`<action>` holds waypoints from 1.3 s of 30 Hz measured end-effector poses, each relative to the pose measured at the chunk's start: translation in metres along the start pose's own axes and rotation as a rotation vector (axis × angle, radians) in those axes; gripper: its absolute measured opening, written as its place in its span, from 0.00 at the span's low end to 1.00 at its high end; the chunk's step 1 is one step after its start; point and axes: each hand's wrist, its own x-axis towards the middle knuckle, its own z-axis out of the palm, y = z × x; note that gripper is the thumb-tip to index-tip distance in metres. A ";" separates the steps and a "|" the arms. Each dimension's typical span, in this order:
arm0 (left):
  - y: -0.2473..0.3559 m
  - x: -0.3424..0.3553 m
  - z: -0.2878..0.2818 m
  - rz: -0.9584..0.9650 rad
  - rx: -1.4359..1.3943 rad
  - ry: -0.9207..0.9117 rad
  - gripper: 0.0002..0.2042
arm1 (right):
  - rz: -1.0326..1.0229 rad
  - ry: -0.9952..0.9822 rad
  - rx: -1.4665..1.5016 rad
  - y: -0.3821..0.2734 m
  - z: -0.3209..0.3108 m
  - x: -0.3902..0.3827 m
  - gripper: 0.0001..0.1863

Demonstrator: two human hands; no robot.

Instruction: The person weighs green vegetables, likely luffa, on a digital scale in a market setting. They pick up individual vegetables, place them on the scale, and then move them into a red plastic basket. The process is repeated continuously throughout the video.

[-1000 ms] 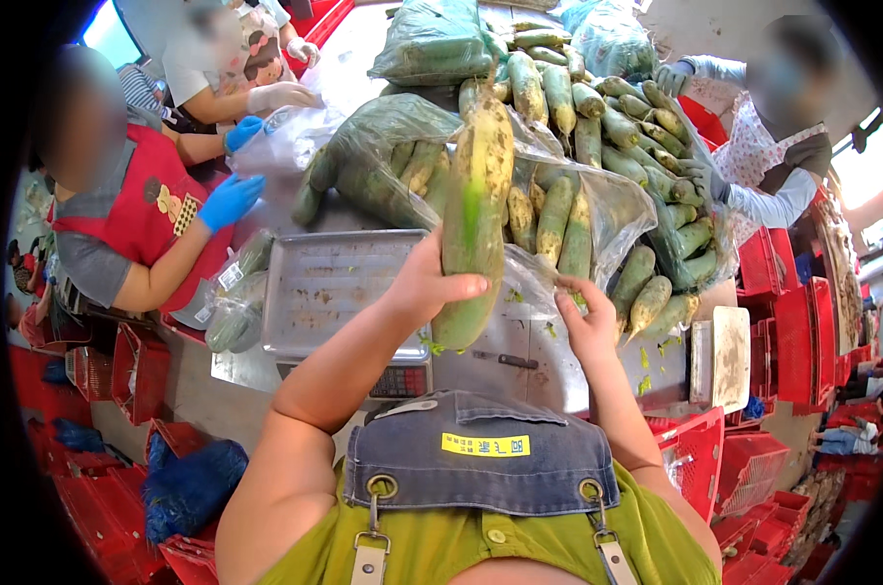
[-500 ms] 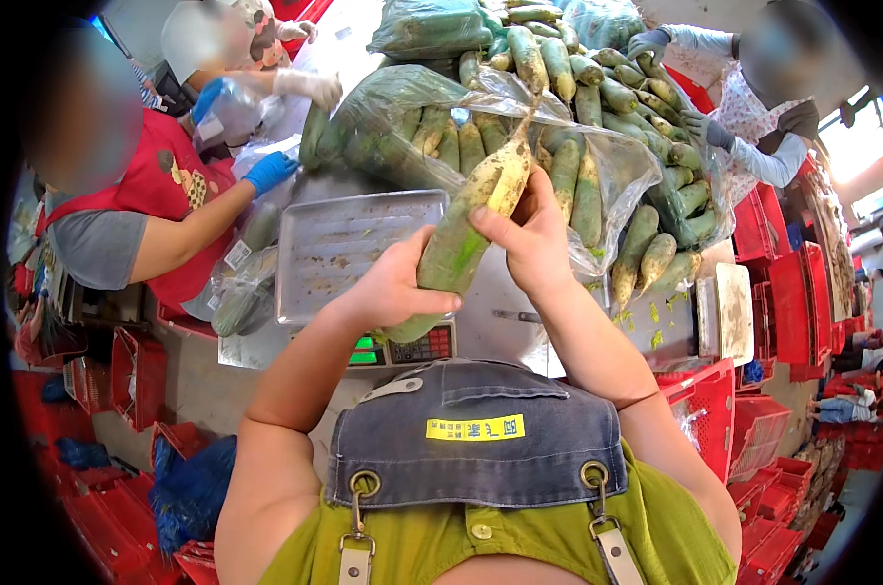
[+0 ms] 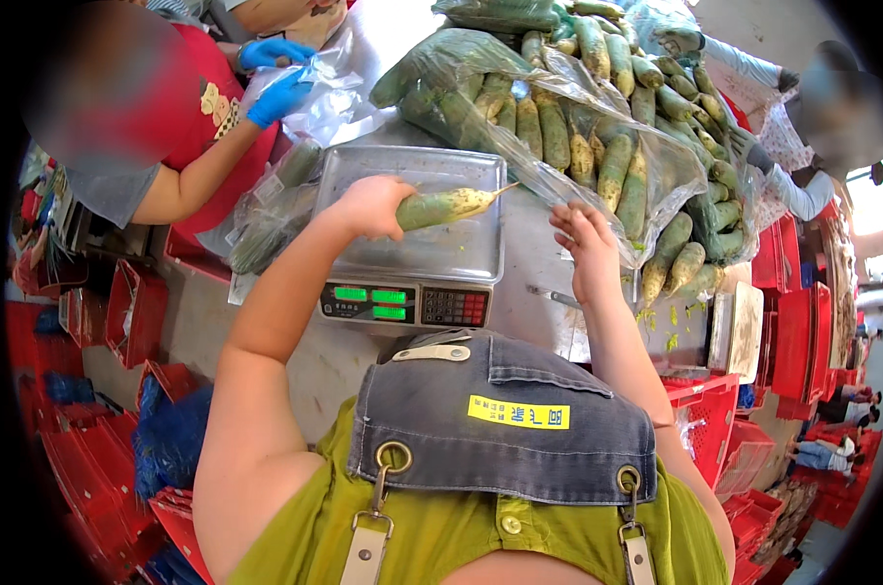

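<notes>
My left hand point(image 3: 375, 207) is closed round the thick end of a green radish point(image 3: 449, 208), its pale, tapering root pointing right. The radish is over the metal tray point(image 3: 441, 255) of a digital scale point(image 3: 407, 304); whether it touches the tray I cannot tell. My right hand point(image 3: 589, 252) is empty, fingers apart, beside the edge of a clear plastic bag point(image 3: 673, 183) holding several green radishes. Just below that hand lies a small knife point(image 3: 555, 295) on the metal table. To its right, a few loose radishes point(image 3: 667, 255) rest next to the bag.
At the left, a co-worker's blue-gloved hands point(image 3: 280, 97) handle clear plastic bags; bagged radishes point(image 3: 271, 219) lie nearby. Another person's gloved hand point(image 3: 750, 148) is at the right of the radish pile. Red crates point(image 3: 129, 312) stand around, and a white board point(image 3: 744, 331) is at the right.
The radish has gone from both hands to my left alone, moving left over the scale tray. My right hand has let go and opened. The co-worker's gloved hands have come together at the plastic bags.
</notes>
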 end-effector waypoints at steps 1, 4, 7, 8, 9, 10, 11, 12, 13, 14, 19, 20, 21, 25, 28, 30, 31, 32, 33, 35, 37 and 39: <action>-0.009 0.002 0.006 -0.010 0.007 -0.007 0.32 | 0.015 0.010 -0.033 0.007 -0.004 -0.004 0.16; -0.027 0.002 0.013 0.030 0.018 0.030 0.34 | -0.002 0.005 -0.127 0.023 -0.013 -0.018 0.14; -0.039 -0.007 0.005 0.134 -0.062 0.139 0.34 | -0.048 0.022 -0.184 0.031 -0.020 -0.028 0.12; -0.047 -0.009 -0.001 0.131 -0.132 0.138 0.33 | -0.058 0.022 -0.206 0.032 -0.024 -0.030 0.12; -0.052 -0.012 -0.006 0.129 -0.202 0.136 0.32 | -0.068 0.024 -0.227 0.034 -0.028 -0.031 0.11; -0.050 -0.020 -0.015 0.091 -0.266 0.160 0.25 | -0.058 0.043 -0.246 0.037 -0.033 -0.032 0.10; -0.058 -0.021 -0.012 0.054 -0.445 0.172 0.23 | -0.057 0.059 -0.242 0.042 -0.040 -0.031 0.10; -0.069 -0.022 -0.014 0.017 -0.622 0.186 0.22 | -0.050 0.088 -0.235 0.045 -0.043 -0.032 0.10; -0.077 -0.024 -0.013 -0.022 -0.799 0.201 0.20 | -0.042 0.117 -0.228 0.048 -0.046 -0.033 0.10; -0.084 -0.029 -0.010 -0.013 -0.786 0.307 0.18 | -0.049 0.124 -0.218 0.050 -0.050 -0.033 0.10; -0.107 -0.051 -0.018 -0.061 -0.863 0.585 0.16 | -0.062 0.183 -0.175 0.056 -0.058 -0.033 0.11; -0.110 -0.056 -0.020 -0.073 -0.851 0.606 0.16 | -0.081 0.203 -0.187 0.055 -0.056 -0.032 0.14; -0.110 -0.062 -0.023 -0.086 -0.840 0.629 0.16 | -0.103 0.189 -0.198 0.054 -0.056 -0.031 0.14; -0.097 -0.070 -0.023 -0.110 -0.709 0.634 0.12 | -0.116 0.160 -0.243 0.047 -0.052 -0.028 0.18; -0.100 -0.075 -0.011 -0.088 -0.497 0.539 0.14 | -0.084 0.161 -0.248 0.043 -0.051 -0.029 0.18; -0.099 -0.076 -0.005 -0.084 -0.359 0.519 0.19 | -0.088 0.157 -0.239 0.043 -0.051 -0.028 0.18; -0.095 -0.077 -0.001 -0.098 -0.292 0.531 0.22 | -0.102 0.150 -0.223 0.045 -0.053 -0.027 0.17; -0.092 -0.078 0.003 -0.111 -0.225 0.542 0.25 | -0.116 0.144 -0.207 0.047 -0.056 -0.025 0.16; -0.091 -0.078 0.006 -0.088 -0.153 0.542 0.27 | -0.131 0.136 -0.191 0.049 -0.058 -0.024 0.16; -0.087 -0.076 0.015 -0.041 -0.011 0.540 0.30 | -0.099 0.151 -0.158 0.051 -0.060 -0.024 0.13; -0.078 -0.061 0.029 -0.038 0.086 0.498 0.31 | -0.097 0.153 -0.178 0.053 -0.062 -0.024 0.10; -0.065 -0.049 0.029 -0.144 0.074 0.417 0.32 | -0.128 0.147 -0.256 0.057 -0.064 -0.023 0.07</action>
